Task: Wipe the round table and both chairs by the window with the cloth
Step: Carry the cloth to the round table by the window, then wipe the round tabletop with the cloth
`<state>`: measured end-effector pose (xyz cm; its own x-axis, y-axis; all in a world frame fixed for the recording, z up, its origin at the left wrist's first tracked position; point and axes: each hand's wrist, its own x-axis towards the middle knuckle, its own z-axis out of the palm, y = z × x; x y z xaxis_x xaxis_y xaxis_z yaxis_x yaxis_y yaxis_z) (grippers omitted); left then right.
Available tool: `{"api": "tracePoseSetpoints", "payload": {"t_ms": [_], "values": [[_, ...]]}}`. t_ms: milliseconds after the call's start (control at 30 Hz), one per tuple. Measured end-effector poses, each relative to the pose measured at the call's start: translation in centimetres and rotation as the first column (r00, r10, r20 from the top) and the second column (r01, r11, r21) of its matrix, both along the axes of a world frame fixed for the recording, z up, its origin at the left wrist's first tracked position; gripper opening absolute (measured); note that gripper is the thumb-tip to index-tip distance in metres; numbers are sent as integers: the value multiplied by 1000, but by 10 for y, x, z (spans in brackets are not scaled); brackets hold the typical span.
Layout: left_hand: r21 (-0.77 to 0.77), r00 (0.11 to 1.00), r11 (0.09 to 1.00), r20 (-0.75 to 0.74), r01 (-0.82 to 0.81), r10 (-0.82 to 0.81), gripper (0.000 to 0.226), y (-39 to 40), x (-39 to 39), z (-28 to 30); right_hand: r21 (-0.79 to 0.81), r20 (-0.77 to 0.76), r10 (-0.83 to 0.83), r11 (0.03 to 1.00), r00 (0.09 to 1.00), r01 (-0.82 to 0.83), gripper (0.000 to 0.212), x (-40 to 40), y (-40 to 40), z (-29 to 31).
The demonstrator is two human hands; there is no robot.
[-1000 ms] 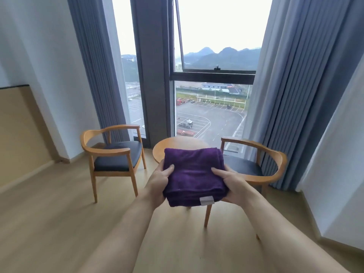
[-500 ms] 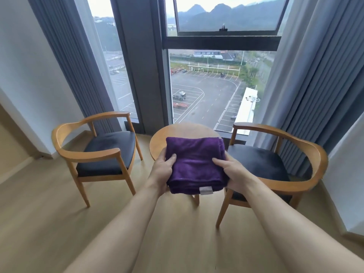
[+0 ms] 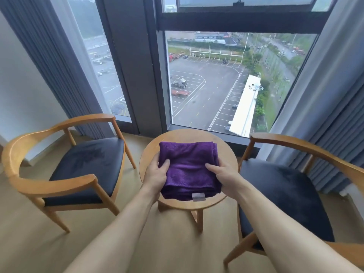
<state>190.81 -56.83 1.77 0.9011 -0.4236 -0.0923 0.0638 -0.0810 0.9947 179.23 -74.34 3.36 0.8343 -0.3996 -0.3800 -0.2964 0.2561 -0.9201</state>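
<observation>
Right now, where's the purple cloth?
Centre of the head view: the folded purple cloth is held by the left hand and right hand over the round table.

Purple cloth (image 3: 188,170), tan wooden table (image 3: 226,152), black-seated chairs (image 3: 86,164).

Bare floor (image 3: 49,243) opens before the round table (image 3: 224,152). The left chair (image 3: 65,166) and right chair (image 3: 291,194) flank it closely; the window (image 3: 226,79) closes off the far side.

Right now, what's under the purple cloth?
The round wooden table lies below the folded purple cloth, its rim showing all around. The left hand and right hand grip the cloth's sides. The tabletop's middle is covered; whether they touch is unclear.
</observation>
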Motion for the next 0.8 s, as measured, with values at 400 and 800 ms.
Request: {"api": "tracePoseSetpoints", "payload": {"t_ms": [400,800], "values": [[838,882,544,223,44,-414,55,-72,148,-232,-552,-523,-21,770,852,-320,53,104,-73,-206],[937,704,330,312,-116,-638,94,-123,135,-334,-735,-560,-49,489,827,-469,58,150,-83,-307]]}}
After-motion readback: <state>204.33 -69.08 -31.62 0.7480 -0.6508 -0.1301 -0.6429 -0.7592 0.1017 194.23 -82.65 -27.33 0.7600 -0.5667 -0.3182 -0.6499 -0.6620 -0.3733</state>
